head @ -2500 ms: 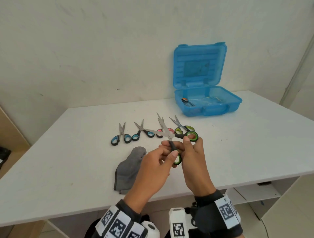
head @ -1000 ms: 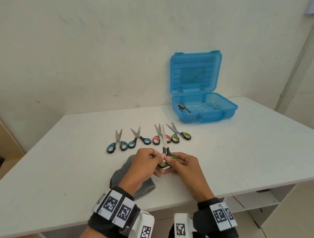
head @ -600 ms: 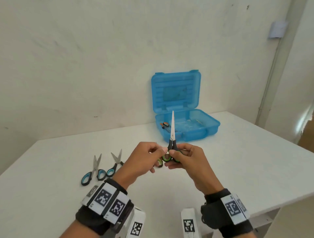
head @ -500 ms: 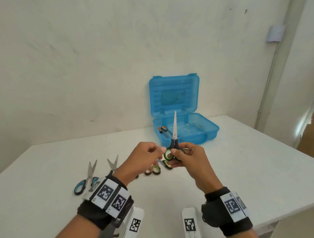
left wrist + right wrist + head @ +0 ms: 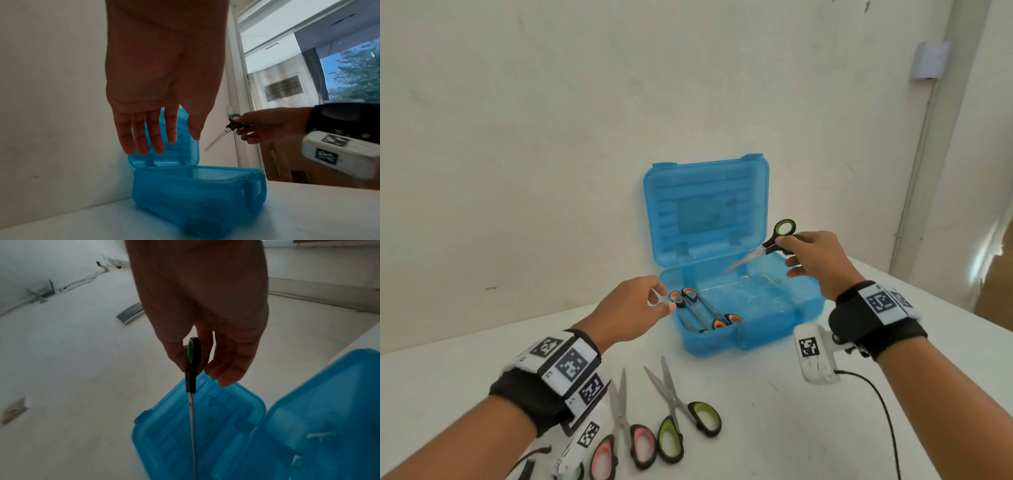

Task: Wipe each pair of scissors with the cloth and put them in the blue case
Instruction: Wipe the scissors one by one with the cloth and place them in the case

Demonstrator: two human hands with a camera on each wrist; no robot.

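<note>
My right hand (image 5: 808,260) pinches the green-handled scissors (image 5: 774,241) by their handles above the open blue case (image 5: 767,329), blades closed and pointing down-left into it. The same scissors (image 5: 192,369) hang blade-down over the case (image 5: 226,434) in the right wrist view. My left hand (image 5: 633,315) hovers empty by the case's left front corner, fingers relaxed and straight (image 5: 148,138). Two orange-handled scissors (image 5: 702,310) lie inside the case at its left. The cloth is out of view.
On the white table (image 5: 808,428) near me lie pink-handled scissors (image 5: 626,442) and another green-handled pair (image 5: 685,418). A blue-handled pair (image 5: 573,474) peeks out at the bottom edge. The case lid (image 5: 705,212) leans against the wall. A black cable (image 5: 880,407) trails from my right wrist.
My left hand let go of the green-handled scissors. The right hand carried them forward over the case and tipped the blades downward. My head moved closer to the case.
</note>
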